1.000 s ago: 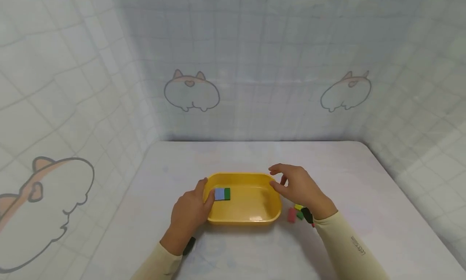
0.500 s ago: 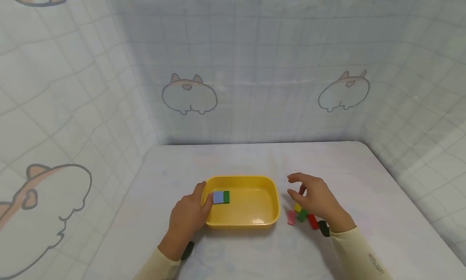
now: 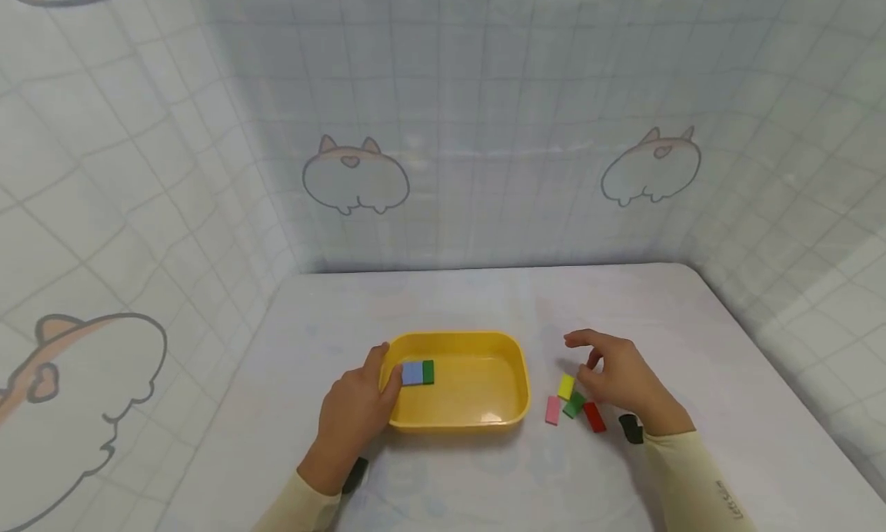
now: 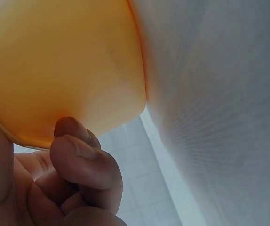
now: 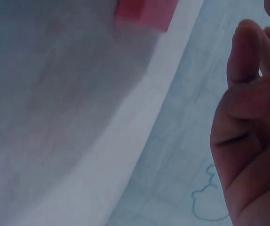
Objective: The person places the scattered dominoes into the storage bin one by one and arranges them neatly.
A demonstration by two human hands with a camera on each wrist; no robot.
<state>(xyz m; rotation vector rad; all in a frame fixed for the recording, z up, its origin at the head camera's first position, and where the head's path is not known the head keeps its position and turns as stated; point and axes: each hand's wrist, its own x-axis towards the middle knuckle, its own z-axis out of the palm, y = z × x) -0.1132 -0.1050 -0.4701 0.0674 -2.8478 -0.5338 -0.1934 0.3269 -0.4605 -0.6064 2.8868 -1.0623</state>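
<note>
My left hand (image 3: 356, 405) grips the left rim of a yellow tray (image 3: 464, 424), thumb inside and fingers outside. In the left wrist view the tray's wall (image 4: 74, 61) rises beside the curled fingers (image 4: 85, 162). Inside the tray, by the thumb, a light blue block (image 3: 412, 374) lies against a green block (image 3: 428, 372). My right hand (image 3: 626, 374) hovers right of the tray with loosely bent fingers and nothing between them. Nearest to it are a yellow block (image 3: 566, 387), a green block (image 3: 574, 404) and a red block (image 3: 594, 417). A pink block (image 3: 553, 410) lies closer to the tray.
A white cloth covers the table (image 3: 443, 486), whose far edge meets a grid-patterned curtain (image 3: 498, 209). Curtains also hang at left and right. Dark straps (image 3: 631, 428) sit at both wrists.
My right hand has moved right, away from the tray's right rim, exposing the loose blocks. The left hand stays on the tray's left rim.
</note>
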